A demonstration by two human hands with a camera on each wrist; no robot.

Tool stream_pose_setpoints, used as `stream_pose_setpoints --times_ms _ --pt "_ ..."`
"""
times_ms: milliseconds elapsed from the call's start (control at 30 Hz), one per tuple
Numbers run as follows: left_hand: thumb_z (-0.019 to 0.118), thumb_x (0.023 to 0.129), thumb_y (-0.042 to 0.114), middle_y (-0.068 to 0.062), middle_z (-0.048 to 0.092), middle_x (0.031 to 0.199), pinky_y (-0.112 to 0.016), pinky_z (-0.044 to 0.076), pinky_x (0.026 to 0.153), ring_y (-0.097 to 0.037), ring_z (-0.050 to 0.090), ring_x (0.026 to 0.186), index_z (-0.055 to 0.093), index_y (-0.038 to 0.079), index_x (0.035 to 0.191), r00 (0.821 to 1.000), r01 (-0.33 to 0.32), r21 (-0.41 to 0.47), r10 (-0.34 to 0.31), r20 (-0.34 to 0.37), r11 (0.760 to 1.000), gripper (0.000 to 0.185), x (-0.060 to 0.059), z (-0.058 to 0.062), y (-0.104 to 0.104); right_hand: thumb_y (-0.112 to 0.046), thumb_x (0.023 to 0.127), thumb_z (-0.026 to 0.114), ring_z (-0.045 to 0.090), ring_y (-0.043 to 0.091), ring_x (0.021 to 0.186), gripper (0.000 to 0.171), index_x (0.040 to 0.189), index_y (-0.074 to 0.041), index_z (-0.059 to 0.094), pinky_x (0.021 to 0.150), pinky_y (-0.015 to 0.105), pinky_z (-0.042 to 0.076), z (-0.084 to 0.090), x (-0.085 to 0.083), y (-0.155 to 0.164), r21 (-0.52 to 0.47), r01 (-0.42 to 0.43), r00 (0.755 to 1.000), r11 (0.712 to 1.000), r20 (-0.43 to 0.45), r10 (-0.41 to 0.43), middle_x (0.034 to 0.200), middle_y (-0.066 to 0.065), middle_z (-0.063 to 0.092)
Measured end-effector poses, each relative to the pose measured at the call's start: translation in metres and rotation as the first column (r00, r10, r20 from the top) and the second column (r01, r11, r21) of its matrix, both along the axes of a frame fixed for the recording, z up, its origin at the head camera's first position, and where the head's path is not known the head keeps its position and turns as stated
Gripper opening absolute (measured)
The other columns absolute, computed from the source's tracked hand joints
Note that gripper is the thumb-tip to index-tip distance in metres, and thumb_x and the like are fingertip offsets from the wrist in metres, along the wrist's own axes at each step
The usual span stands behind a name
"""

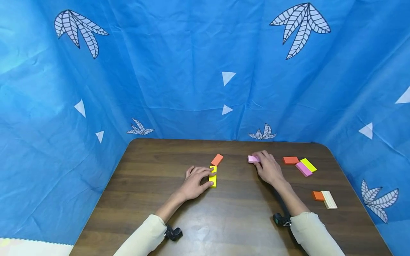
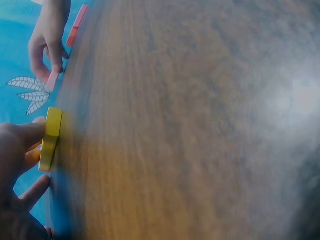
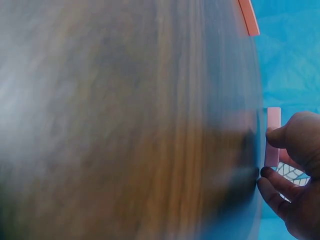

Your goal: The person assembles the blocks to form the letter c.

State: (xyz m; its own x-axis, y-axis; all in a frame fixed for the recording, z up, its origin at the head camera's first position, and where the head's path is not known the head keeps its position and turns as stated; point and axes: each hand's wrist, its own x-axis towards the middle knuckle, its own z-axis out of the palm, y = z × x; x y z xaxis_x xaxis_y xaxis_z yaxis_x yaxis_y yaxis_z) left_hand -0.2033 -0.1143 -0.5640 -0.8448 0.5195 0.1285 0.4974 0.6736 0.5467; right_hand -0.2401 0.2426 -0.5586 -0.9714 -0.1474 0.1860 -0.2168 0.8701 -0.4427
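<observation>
My left hand (image 1: 196, 183) rests at a yellow block (image 1: 213, 180) lying lengthwise on the table, thumb and fingertips on its near end and top. In the left wrist view the yellow block (image 2: 53, 122) sits between the thumb and the fingers. An orange block (image 1: 217, 159) lies at the yellow block's far end. Farther right, my right hand (image 1: 268, 168) pinches a pink block (image 1: 252, 159) near the back of the table. The right wrist view has the thumb on one face of the pink block (image 3: 273, 117), with other fingers partly hidden behind it.
Right of my right hand lie an orange block (image 1: 290, 160), a pink block (image 1: 303, 169) and a yellow block (image 1: 309, 164). Nearer on that side, a short orange block (image 1: 318, 196) touches a cream block (image 1: 329, 200). A blue curtain (image 1: 192, 89) stands behind the wooden table (image 1: 144, 170).
</observation>
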Motion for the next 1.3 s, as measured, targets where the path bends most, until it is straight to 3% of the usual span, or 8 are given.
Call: stream_pose_setpoints --times_ms 667,933,1300 --pt "0.069 0.106 0.034 0.006 0.061 0.158 -0.071 0.013 0.129 -0.025 0.051 0.148 0.069 0.028 0.144 1.000 0.000 0.019 -0.001 0.014 1.000 0.039 -0.001 -0.002 0.000 -0.014 0.107 0.064 0.060 0.041 0.126 0.031 0.138 -0.010 0.066 0.097 0.065 0.055 0.003 -0.012 -0.034 -0.028 -0.011 1.000 1.000 -0.008 0.011 0.139 0.017 0.063" --pt "0.074 0.103 0.032 0.005 0.064 0.155 -0.073 0.017 0.127 -0.026 0.054 0.145 0.072 0.026 0.141 1.000 -0.005 0.019 0.006 -0.026 1.000 0.038 -0.004 -0.001 0.003 -0.015 0.108 0.063 0.059 0.039 0.127 0.032 0.140 -0.009 0.065 0.102 0.064 0.055 0.004 -0.018 -0.043 -0.053 -0.057 0.998 0.997 0.012 0.058 0.141 0.017 0.062" --pt "0.074 0.103 0.034 0.003 0.065 0.153 -0.071 0.018 0.127 -0.026 0.054 0.145 0.071 0.026 0.141 1.000 -0.016 0.004 0.016 -0.020 1.000 0.039 -0.002 -0.002 0.002 -0.015 0.109 0.062 0.060 0.039 0.124 0.030 0.138 -0.009 0.066 0.103 0.060 0.055 0.005 -0.031 -0.057 -0.036 -0.117 0.993 0.992 0.022 0.118 0.139 0.017 0.062"
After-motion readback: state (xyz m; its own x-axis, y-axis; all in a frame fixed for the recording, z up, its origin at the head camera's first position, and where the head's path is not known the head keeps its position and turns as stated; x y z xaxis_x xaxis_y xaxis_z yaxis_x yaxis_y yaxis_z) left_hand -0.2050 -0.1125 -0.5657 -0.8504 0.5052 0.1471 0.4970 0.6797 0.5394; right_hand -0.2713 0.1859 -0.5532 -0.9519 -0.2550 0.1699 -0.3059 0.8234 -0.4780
